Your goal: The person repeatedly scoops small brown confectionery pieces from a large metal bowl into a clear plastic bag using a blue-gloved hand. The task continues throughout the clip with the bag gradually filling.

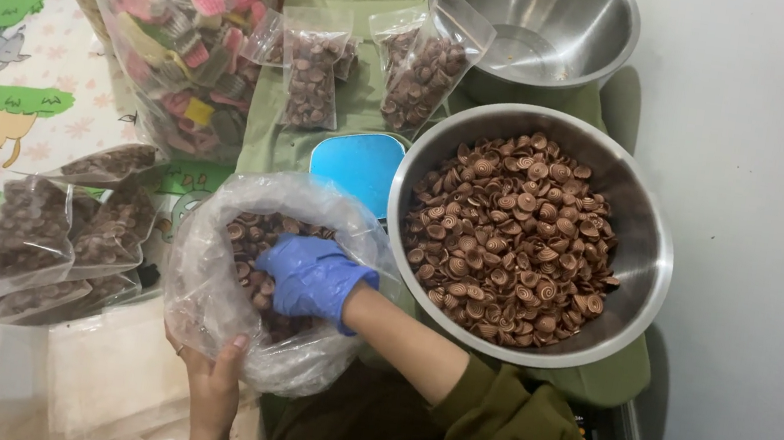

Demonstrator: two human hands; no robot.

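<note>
— What's biggest here?
— The steel bowl [645, 253] heaped with brown swirl cookies [511, 236], right of the clear plastic bag [202, 286].
— And the hands?
— The left hand [215, 378] pinches the bag's lower edge, grip closed on it. The right hand [309, 275] (blue-gloved) is inside the bag, fingers curled around cookies there.

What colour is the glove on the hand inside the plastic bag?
Blue; the glove on the right hand shows plainly in the head view.
</note>
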